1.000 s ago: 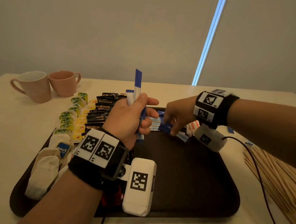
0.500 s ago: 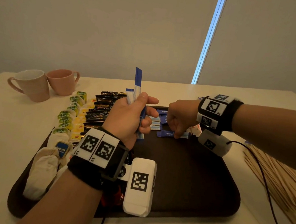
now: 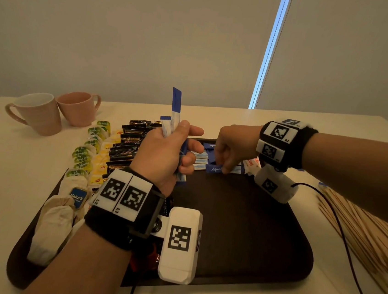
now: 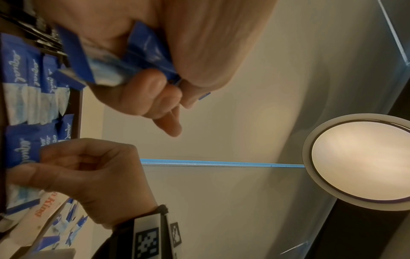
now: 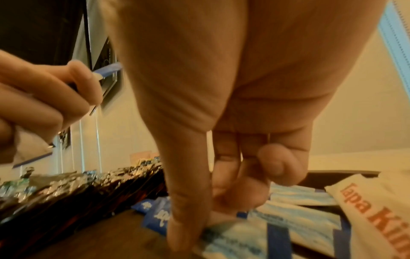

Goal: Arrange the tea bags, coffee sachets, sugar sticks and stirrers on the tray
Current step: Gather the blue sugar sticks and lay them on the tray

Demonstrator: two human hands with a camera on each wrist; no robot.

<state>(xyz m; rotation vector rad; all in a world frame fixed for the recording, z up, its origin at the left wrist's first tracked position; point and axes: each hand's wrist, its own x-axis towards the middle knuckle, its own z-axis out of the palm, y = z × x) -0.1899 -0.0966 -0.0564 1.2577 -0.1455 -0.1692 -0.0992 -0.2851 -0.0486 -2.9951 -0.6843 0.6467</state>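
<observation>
My left hand grips a bunch of blue-and-white sugar sticks upright above the far left of the dark tray. The left wrist view shows its fingers curled round the bunch. My right hand pinches one sugar stick that lies flat on the tray at the near end of a row of sugar sticks. The right wrist view shows thumb and curled fingers on that stick. Green tea bags, yellow tea bags and black coffee sachets lie in rows on the left.
Wooden stirrers lie in a heap on the table right of the tray. Two pink mugs stand at the far left. White tea bags fill the tray's near left. A white sachet with orange print lies by my right hand.
My right hand has laid its sugar stick flat on the tray by the row and stays on it. The left hand holds its bunch in the same place.
</observation>
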